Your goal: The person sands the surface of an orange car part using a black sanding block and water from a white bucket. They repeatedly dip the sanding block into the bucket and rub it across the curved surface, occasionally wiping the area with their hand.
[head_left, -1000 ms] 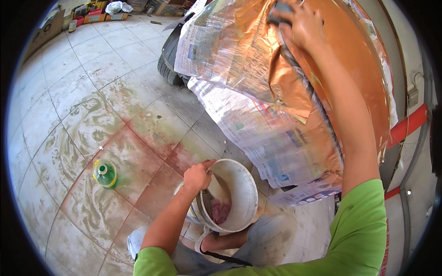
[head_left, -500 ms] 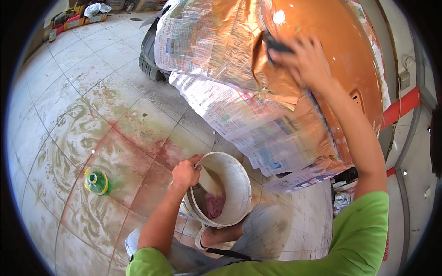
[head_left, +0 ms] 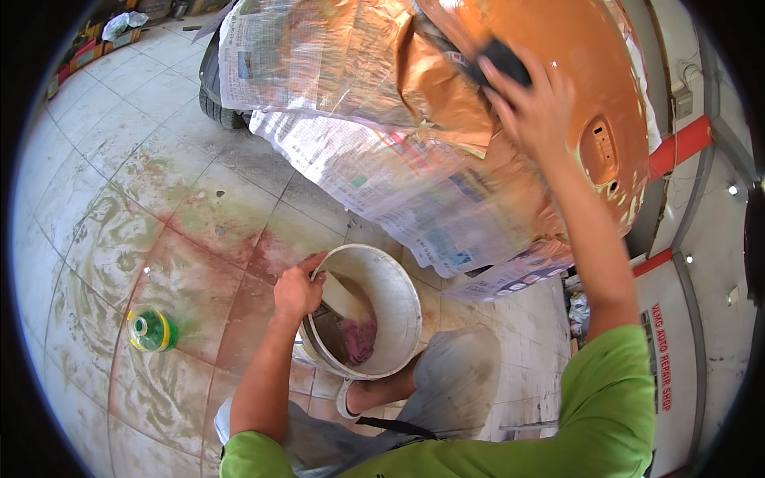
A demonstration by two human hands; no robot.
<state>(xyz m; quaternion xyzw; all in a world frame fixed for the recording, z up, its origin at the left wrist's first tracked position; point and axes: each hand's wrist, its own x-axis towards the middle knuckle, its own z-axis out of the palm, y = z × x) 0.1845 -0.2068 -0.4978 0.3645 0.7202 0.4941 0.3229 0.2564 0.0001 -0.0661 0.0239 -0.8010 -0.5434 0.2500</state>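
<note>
My right hand (head_left: 535, 111), blurred by motion, is closed around a black block-like pad (head_left: 507, 64) on the glossy orange car panel (head_left: 582, 48). A recessed handle cup (head_left: 599, 150) shows in the panel to the right of my wrist. Newspaper masking (head_left: 343, 151) with orange overspray covers the area left of the panel. Lower down, my left hand (head_left: 300, 288) grips the rim of a white bucket (head_left: 406, 307). Inside the bucket are murky water, a wet pink cloth (head_left: 358, 338) and a pale flat piece (head_left: 344, 296) leaning by my fingers.
A green plastic bottle piece with a yellow band (head_left: 151, 329) stands on the tiled floor (head_left: 175, 271), which has whitish, green and red stains. A tyre (head_left: 217, 110) shows beneath the masked bodywork. Boxes (head_left: 84, 52) line the far left; a red bar (head_left: 679, 147) runs along the right.
My right hand and the black pad have shifted right across the orange panel, away from the masking edge. My left hand still grips the bucket. The whole view has shifted slightly.
</note>
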